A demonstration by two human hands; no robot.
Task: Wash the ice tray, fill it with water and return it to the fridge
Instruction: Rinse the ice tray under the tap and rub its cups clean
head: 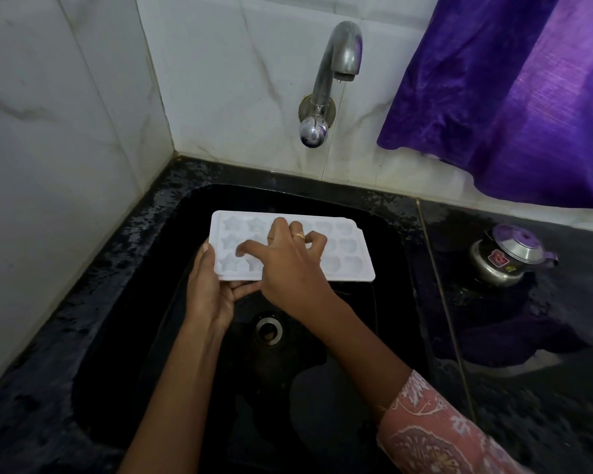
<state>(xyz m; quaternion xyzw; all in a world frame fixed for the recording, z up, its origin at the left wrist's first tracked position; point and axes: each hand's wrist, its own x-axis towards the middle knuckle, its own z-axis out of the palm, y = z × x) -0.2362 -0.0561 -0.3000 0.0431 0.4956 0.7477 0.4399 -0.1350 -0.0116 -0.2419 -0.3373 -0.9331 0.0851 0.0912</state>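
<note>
white ice tray (pixel 351 249), black sink (pixel 374 336), purple curtain (pixel 514 97)

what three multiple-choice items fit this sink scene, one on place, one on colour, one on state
1. Where is the ice tray? A) over the sink B) on the counter C) in a fridge
2. What colour is the curtain? A) green B) purple C) yellow
3. What is the tap doing? A) pouring hard B) spraying sideways C) giving no stream
Answers: 1 A, the sink lies below it; 2 B, its folds are purple; 3 C, no stream leaves the spout.
</note>
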